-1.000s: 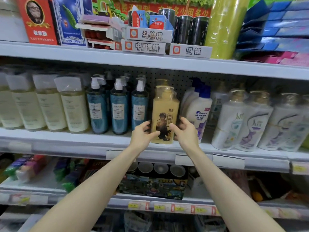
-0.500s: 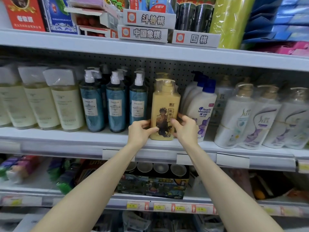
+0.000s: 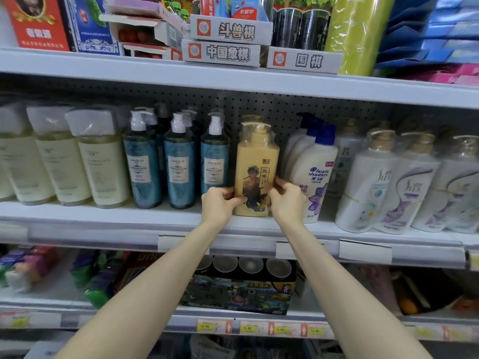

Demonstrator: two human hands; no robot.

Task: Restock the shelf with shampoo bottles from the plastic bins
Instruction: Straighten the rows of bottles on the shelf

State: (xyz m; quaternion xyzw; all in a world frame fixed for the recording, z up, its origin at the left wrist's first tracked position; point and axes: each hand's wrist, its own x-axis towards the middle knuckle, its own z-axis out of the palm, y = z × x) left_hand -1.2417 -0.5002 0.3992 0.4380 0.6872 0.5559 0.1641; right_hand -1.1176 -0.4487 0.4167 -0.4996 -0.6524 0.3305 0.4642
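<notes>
Yellow shampoo bottle [image 3: 255, 167] upright on shelf [image 3: 103, 218], L hand [image 3: 219, 203] + R hand [image 3: 287, 200] gripping sides.

Pale metal shelving fills the view under even light. Behind the middle shelf [image 3: 103, 216] runs a dark pegboard back panel [image 3: 285, 104]. The top shelf [image 3: 103, 71] carries board game boxes [image 3: 230, 31] and, further right, a green roll [image 3: 357, 35]. Yellow price tags [image 3: 259, 328] line the lower rail.

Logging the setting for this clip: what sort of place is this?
Most likely a shop aisle, perhaps a small general store: metal shelves hold rows of identical teal pump bottles, price tags line a lower shelf edge, and boxed board games are stacked above.
</notes>
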